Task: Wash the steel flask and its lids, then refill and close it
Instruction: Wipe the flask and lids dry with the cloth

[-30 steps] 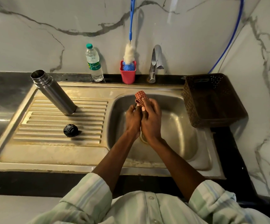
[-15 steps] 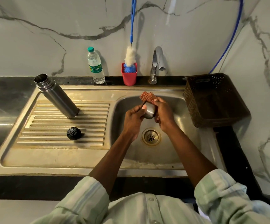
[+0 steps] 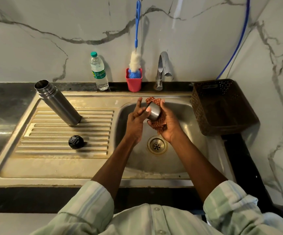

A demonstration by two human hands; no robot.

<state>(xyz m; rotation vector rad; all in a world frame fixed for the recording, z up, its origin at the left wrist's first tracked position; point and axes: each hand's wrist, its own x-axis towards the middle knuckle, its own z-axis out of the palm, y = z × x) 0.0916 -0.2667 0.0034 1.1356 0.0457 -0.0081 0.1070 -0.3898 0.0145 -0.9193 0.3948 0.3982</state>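
The open steel flask (image 3: 57, 102) stands on the ribbed drainboard at the left. Its black inner stopper (image 3: 75, 141) lies lower on the same drainboard. Over the sink basin (image 3: 186, 133) I hold the steel cup lid (image 3: 153, 111) between both hands. My left hand (image 3: 136, 121) presses its thumb and fingers on the lid's left side. My right hand (image 3: 167, 124) cradles the lid from the right with a brown checkered scrub cloth (image 3: 159, 123) wrapped around it.
A water bottle (image 3: 99, 73), a red cup (image 3: 134, 80) with a blue bottle brush (image 3: 136, 48), and the tap (image 3: 162, 70) line the back ledge. A brown plastic basket (image 3: 222, 106) sits right of the basin. The drain (image 3: 157, 145) is below my hands.
My hands have come apart a little and the steel lid has come into view between them. The cloth now wraps the lid's right side under my right hand.
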